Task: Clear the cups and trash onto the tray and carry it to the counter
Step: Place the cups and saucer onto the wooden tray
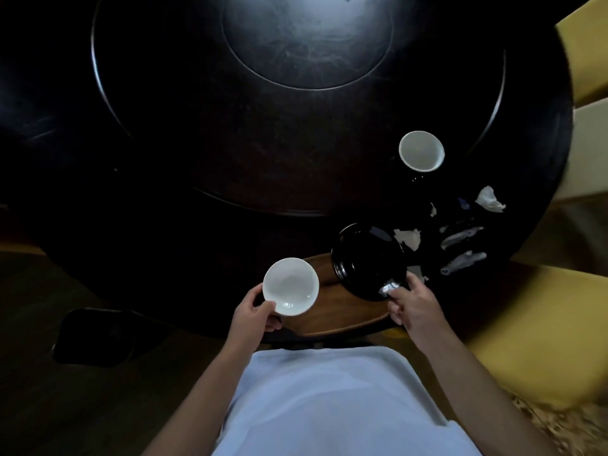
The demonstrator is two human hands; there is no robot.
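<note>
My left hand (255,312) grips a white bowl (291,286) by its near rim, holding it above the left end of a brown wooden tray (332,315). A black plate (365,261) lies on the tray's right part. My right hand (411,302) pinches a small shiny wrapper (388,287) at the plate's near edge. A white cup (421,151) stands upright further back on the right. Crumpled white tissues (490,199) (409,237) and silvery wrappers (462,236) (464,262) lie on the table right of the plate.
The dark round table (230,199) carries a large raised turntable (306,41) in its middle. Yellow chairs (539,330) stand at the right. A dark seat (98,337) sits low at the left, beside the table's edge.
</note>
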